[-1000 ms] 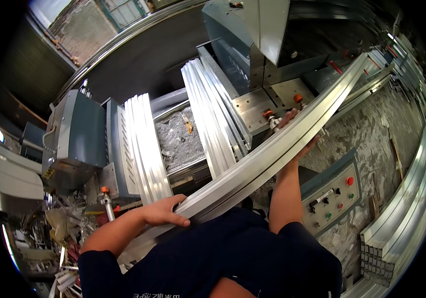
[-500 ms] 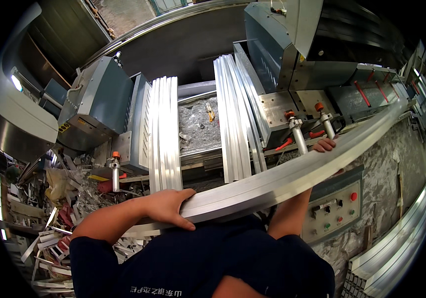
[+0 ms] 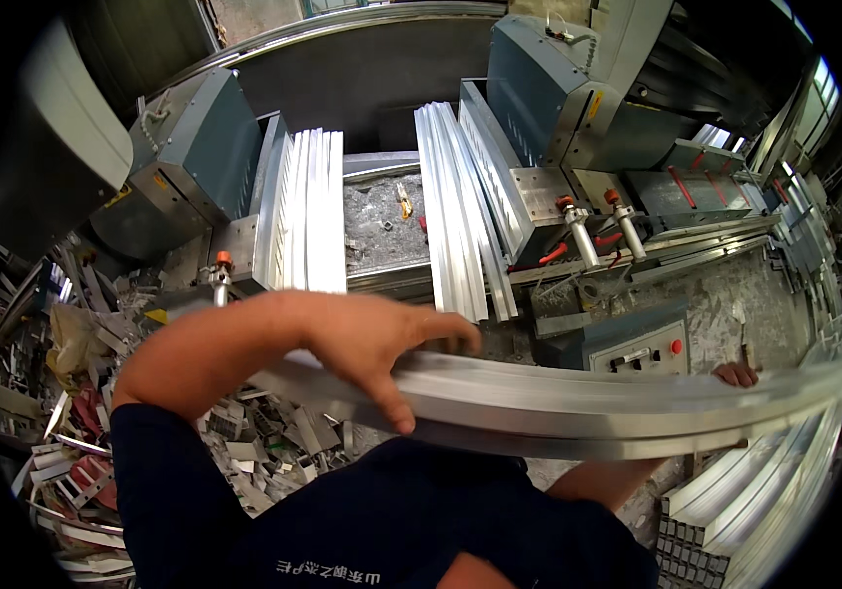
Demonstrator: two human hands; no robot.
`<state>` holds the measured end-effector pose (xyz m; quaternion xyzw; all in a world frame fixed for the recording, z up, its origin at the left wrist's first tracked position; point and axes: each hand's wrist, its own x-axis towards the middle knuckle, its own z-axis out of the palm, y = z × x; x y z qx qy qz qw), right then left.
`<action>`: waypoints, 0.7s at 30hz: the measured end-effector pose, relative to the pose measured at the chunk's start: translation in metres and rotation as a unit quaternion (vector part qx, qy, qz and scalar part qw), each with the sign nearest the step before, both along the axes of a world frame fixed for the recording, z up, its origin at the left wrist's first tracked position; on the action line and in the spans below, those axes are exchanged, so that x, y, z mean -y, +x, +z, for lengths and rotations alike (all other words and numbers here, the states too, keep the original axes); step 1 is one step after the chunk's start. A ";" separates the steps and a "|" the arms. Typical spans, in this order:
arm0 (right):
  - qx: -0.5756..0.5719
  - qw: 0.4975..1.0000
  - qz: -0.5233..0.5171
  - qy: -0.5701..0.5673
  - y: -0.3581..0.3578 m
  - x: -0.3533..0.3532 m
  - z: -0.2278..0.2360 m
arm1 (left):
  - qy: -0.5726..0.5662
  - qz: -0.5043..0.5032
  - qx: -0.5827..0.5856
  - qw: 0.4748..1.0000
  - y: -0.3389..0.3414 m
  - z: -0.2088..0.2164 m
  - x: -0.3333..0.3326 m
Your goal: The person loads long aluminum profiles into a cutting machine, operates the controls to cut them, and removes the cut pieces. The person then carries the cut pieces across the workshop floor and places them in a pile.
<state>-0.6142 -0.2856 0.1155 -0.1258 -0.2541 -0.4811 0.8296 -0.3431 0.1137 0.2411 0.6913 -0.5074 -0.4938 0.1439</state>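
**Crosswise span, uneven grip**

Left bare hand [image 3: 362,339]: fingers and thumb spread apart across a long, silver, grooved metal profile [image 3: 558,398]; contact cannot be told. Right bare hand [image 3: 735,374]: fingers closed over its far edge, near the right end. Long axis runs left to right before the navy-shirted torso [image 3: 392,520]. Silver metal profile stack [image 3: 745,481] sits lower right, right hand nearer.

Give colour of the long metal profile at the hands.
Silvery grey; the metal profile shows best in the head view.
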 end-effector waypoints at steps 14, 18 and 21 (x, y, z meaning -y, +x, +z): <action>-0.050 0.901 -0.430 -0.027 -0.157 -0.074 0.065 | -0.354 0.015 0.375 0.856 -0.051 0.031 0.091; -0.068 0.789 -0.611 0.014 -0.200 -0.075 0.064 | -0.446 0.081 0.360 0.815 -0.083 0.023 0.170; -0.076 0.727 -0.680 0.063 -0.235 -0.069 0.061 | -0.455 0.057 0.338 0.822 -0.104 0.012 0.226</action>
